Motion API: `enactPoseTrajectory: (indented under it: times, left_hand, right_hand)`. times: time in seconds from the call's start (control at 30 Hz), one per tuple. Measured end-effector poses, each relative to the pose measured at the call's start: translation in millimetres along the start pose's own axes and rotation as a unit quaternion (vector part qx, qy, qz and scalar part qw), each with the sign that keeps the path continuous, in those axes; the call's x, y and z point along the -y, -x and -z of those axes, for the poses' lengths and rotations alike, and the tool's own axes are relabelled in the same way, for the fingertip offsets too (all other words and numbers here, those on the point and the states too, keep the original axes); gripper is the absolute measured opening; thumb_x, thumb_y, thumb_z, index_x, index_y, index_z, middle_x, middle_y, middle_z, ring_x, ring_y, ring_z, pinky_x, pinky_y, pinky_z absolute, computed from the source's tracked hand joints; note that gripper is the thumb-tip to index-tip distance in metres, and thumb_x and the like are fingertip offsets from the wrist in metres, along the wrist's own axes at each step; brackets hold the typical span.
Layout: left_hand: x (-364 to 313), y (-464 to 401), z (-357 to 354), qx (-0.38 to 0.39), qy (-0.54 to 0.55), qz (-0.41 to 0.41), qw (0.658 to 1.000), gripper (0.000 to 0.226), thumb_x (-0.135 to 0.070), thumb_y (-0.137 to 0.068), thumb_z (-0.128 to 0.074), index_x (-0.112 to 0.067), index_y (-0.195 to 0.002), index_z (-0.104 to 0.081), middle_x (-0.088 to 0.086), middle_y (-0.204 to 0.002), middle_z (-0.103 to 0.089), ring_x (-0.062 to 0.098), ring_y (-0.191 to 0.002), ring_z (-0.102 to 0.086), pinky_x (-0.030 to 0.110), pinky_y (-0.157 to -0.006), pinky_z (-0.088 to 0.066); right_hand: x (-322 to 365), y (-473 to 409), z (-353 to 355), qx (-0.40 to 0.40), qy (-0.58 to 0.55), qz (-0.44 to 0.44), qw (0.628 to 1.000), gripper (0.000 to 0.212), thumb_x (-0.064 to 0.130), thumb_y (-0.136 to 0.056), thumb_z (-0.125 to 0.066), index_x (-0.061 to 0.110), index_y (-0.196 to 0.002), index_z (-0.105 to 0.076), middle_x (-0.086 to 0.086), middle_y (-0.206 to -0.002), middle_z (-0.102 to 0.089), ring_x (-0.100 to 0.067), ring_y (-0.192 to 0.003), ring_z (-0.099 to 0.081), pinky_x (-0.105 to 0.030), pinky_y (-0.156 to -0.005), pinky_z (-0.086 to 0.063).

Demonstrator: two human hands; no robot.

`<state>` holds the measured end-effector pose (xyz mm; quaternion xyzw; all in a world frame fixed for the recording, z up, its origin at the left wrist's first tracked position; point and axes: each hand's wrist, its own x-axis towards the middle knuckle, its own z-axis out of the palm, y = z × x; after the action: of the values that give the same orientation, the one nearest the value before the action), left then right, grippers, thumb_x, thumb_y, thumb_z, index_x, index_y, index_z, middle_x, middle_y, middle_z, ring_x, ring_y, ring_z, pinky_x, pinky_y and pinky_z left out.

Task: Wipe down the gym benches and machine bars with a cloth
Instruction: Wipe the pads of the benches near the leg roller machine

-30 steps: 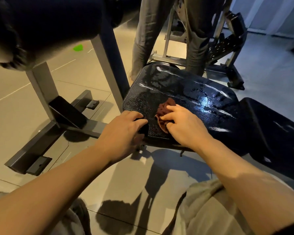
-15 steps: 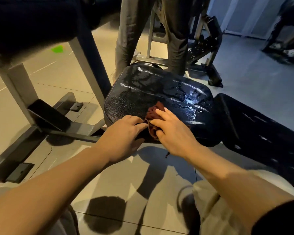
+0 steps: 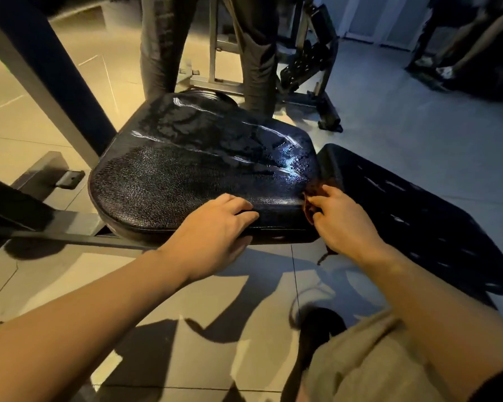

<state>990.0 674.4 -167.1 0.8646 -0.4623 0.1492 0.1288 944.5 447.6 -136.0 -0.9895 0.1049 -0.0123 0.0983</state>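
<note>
right hand (image 3: pixel 346 224) pinched the dark red cloth (image 3: pixel 312 195) at the near right corner of the seat pad (image 3: pixel 186 169), by the gap to the back pad (image 3: pixel 418 213). left hand (image 3: pixel 215 227) lay flat, fingers straight, steadying the near edge. judgement: best to run the cloth down the corner and into the gap with firm pressure. no brand or writing could be read.

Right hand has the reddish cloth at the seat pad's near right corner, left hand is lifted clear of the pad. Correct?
Not quite. The head view shows the left hand resting on the seat pad at its near edge, fingers lying on top, not lifted clear. The rest holds: the right hand has the reddish cloth at the pad's near right corner.
</note>
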Motion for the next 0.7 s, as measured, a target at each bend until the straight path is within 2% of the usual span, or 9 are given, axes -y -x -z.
enactPoseTrajectory:
  times: [0.13, 0.27, 0.37, 0.5, 0.6, 0.7]
  left_hand:
    - [-0.7, 2.2, -0.5, 0.013, -0.007, 0.001, 1.0, 0.044, -0.021, -0.081, -0.072, -0.009, -0.123, -0.064, 0.009, -0.12, -0.062, 0.031, -0.104, -0.059, 0.04, -0.084, -0.054]
    - [0.3, 12.3, 4.1, 0.022, -0.006, 0.001, 1.0, 0.045, -0.021, -0.081, -0.071, -0.011, -0.124, -0.063, 0.008, -0.124, -0.061, 0.029, -0.108, -0.057, 0.039, -0.088, -0.051]
    - [0.5, 18.7, 7.4, 0.026, 0.0, 0.013, 1.0, 0.043, -0.021, -0.082, -0.07, -0.014, -0.123, -0.063, 0.003, -0.123, -0.06, 0.025, -0.109, -0.055, 0.035, -0.088, -0.049]
    - [2.4, 23.8, 10.1, 0.024, -0.01, 0.029, 0.999, 0.041, -0.023, -0.084, -0.067, -0.012, -0.124, -0.064, 0.005, -0.124, -0.061, 0.027, -0.11, -0.057, 0.034, -0.087, -0.049]
    - [3.0, 26.1, 11.8, 0.029, -0.015, 0.035, 0.999, 0.043, -0.023, -0.085, -0.07, -0.013, -0.126, -0.063, 0.006, -0.126, -0.06, 0.027, -0.113, -0.056, 0.036, -0.089, -0.049]
    - [4.0, 29.8, 16.8, 0.023, -0.024, 0.035, 0.999, 0.041, -0.021, -0.083, -0.072, -0.011, -0.122, -0.066, 0.007, -0.121, -0.063, 0.028, -0.107, -0.059, 0.035, -0.085, -0.051]
  right_hand:
    - [23.0, -7.2, -1.8, -0.012, 0.028, 0.064, 0.998, 0.036, 0.019, -0.096, -0.044, 0.017, -0.128, -0.061, -0.009, -0.144, -0.044, -0.028, -0.132, -0.039, -0.034, -0.105, -0.035]
    - [59.5, -8.7, -7.1, 0.028, 0.015, 0.173, 0.984, 0.044, 0.02, -0.097, -0.044, 0.022, -0.141, -0.05, -0.004, -0.158, -0.026, -0.025, -0.148, -0.014, -0.04, -0.117, -0.026]
    - [69.5, -7.3, -12.3, 0.042, 0.008, 0.224, 0.974, 0.044, 0.018, -0.097, -0.045, 0.022, -0.14, -0.052, -0.003, -0.161, -0.02, -0.022, -0.15, -0.008, -0.038, -0.118, -0.021]
    - [51.4, -9.0, -4.3, 0.057, -0.028, 0.178, 0.982, 0.045, 0.015, -0.094, -0.047, 0.025, -0.137, -0.055, 0.002, -0.16, -0.025, -0.017, -0.149, -0.013, -0.036, -0.12, -0.017]
    - [28.8, -6.9, 7.2, 0.048, -0.01, 0.09, 0.995, 0.043, 0.018, -0.094, -0.047, 0.031, -0.134, -0.057, 0.007, -0.156, -0.031, -0.019, -0.143, -0.027, -0.04, -0.111, -0.031]
    - [22.1, -2.5, 9.9, 0.039, 0.015, 0.02, 0.999, 0.041, 0.021, -0.095, -0.045, 0.03, -0.134, -0.056, 0.001, -0.148, -0.041, -0.028, -0.13, -0.041, -0.04, -0.1, -0.04]
